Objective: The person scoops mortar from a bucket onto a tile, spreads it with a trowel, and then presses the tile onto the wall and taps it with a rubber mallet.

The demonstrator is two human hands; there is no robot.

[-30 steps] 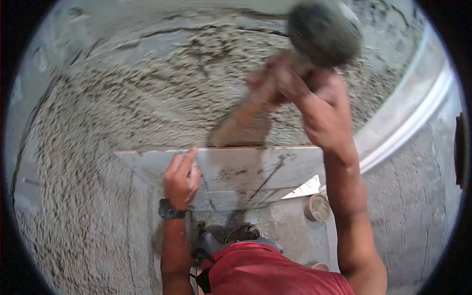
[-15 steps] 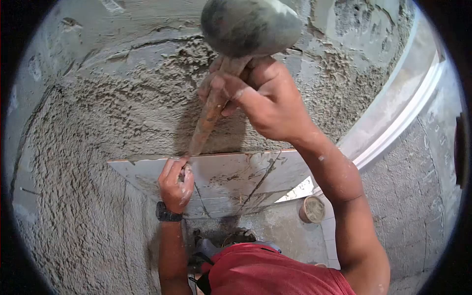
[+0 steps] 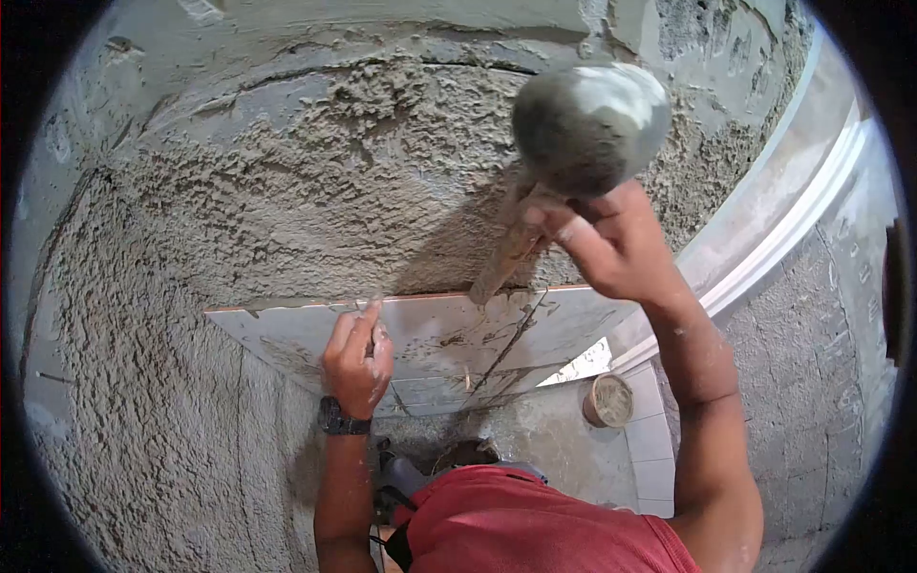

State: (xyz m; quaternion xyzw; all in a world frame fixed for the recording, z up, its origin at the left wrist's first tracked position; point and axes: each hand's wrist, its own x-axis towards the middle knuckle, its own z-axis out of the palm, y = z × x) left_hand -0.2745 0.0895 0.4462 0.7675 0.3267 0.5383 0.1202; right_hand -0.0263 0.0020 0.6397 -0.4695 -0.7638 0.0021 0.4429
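Note:
My right hand [image 3: 616,239] is closed round the handle of a mallet [image 3: 590,129] with a big dark rounded head, pale on top. The handle slants down to the left, its end at the top edge of a white tile [image 3: 430,329] smeared with mortar. At that edge, further left, is my left hand [image 3: 360,358], a watch on its wrist, its fingers curled and one finger pointing up against the edge. Whether it holds anything small is hidden.
Rough mortar covers the wall [image 3: 315,210] above the tile and on the left. A white frame [image 3: 764,258] curves down the right side. On the floor [image 3: 564,444] below stands a bucket [image 3: 608,401] of grey mix.
My right hand has moved right and slightly down with the mallet, whose handle end has slid right along the tile edge. My left hand has shifted slightly right.

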